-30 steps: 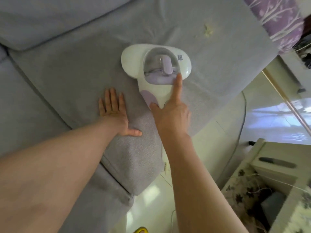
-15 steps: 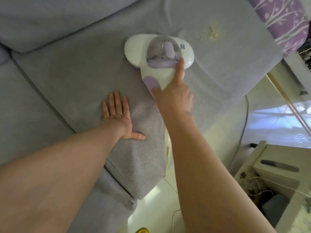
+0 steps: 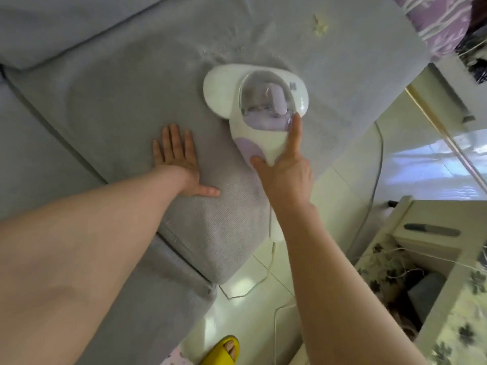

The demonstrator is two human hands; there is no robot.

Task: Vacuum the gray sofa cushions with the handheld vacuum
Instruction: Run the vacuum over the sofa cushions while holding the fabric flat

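Seen from the head camera, the handheld vacuum (image 3: 253,101) lies on the gray sofa cushion (image 3: 118,101). Its long axis runs away from the person, wide head toward the backrest (image 3: 79,27). The right hand (image 3: 284,175) has its grip wrapped round the narrow rear end, forefinger stretched along the body, hiding most of that end. The left hand (image 3: 176,156) presses flat on the cushion just beside it, fingers spread.

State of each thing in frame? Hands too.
Vacuum: head down on the cushion, held by its handle.
Right hand: grips the vacuum handle, index finger straight along the body.
Left hand: flat on the cushion, palm down.
Crumbs: on the cushion beyond the vacuum, not picked up.
Cord: slack, trailing to the floor.
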